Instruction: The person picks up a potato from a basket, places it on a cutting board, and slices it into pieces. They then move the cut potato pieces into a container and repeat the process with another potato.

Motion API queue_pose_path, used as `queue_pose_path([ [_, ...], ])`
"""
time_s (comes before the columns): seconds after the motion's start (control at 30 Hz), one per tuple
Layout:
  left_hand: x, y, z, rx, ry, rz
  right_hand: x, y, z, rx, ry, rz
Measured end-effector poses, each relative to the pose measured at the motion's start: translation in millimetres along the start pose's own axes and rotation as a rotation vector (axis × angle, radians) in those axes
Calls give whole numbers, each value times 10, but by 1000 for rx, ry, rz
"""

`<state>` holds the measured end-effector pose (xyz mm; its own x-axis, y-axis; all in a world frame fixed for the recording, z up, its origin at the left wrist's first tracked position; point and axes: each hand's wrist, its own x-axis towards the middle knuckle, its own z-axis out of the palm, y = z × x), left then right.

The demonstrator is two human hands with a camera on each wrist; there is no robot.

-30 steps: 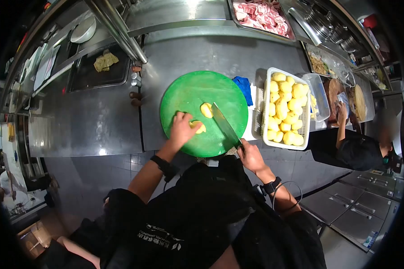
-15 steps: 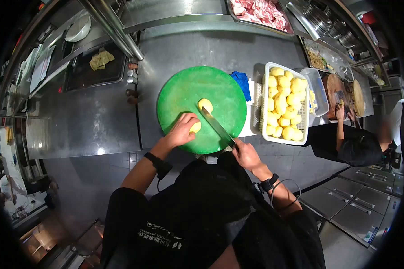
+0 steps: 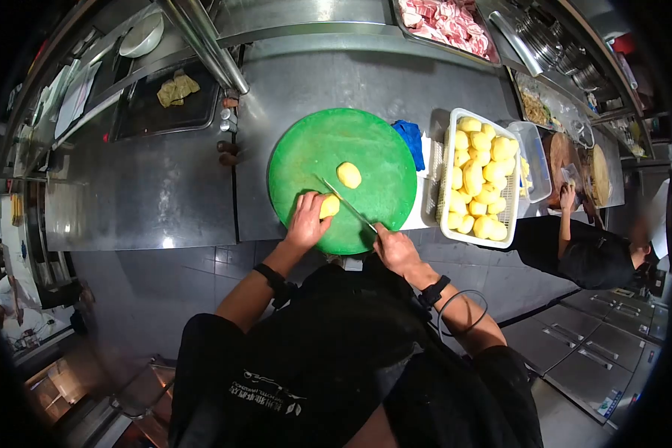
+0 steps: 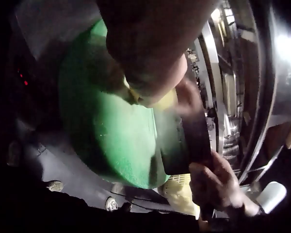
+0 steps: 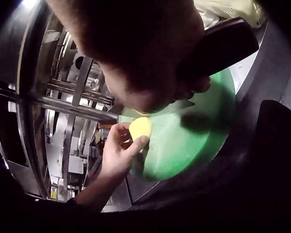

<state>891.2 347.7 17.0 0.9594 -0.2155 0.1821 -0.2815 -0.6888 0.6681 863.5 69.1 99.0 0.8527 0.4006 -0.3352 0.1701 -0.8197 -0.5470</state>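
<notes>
On the round green board (image 3: 299, 149), the left hand (image 3: 305, 222) pinches a peeled potato piece (image 3: 329, 206) between thumb and fingers; the right wrist view shows the same hand (image 5: 117, 156) around the yellow piece (image 5: 141, 128). The right hand (image 3: 397, 250) grips the dark handle of a knife (image 3: 349, 204), whose blade lies along the right side of that piece. In the right wrist view the handle (image 5: 228, 46) sticks out of the fist. Another potato piece (image 3: 349, 175) sits apart, farther up the board.
Right of the board stands a white basket (image 3: 446, 187) full of peeled potatoes, with a blue cloth (image 3: 408, 143) between. A tray of raw meat (image 3: 448, 28) is at the back. Another person (image 3: 593, 250) works at the far right. A dark tray with a cloth (image 3: 178, 89) is at the left.
The knife has moved left from the upper potato piece to the one in the left hand. The upper piece now sits clear of the blade.
</notes>
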Motion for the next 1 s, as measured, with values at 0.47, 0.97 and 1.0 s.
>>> queue_pose_path([
  [0.47, 359, 1, -215, 13, -158, 311, -8, -188, -319, 8, -20, -20],
  [0.97, 308, -17, -207, -25, -70, 317, 192, -101, 68, 60, -6, -24],
  [1.0, 276, -23, -200, -33, -70, 300, 171, -159, -15, 43, -8, -44],
])
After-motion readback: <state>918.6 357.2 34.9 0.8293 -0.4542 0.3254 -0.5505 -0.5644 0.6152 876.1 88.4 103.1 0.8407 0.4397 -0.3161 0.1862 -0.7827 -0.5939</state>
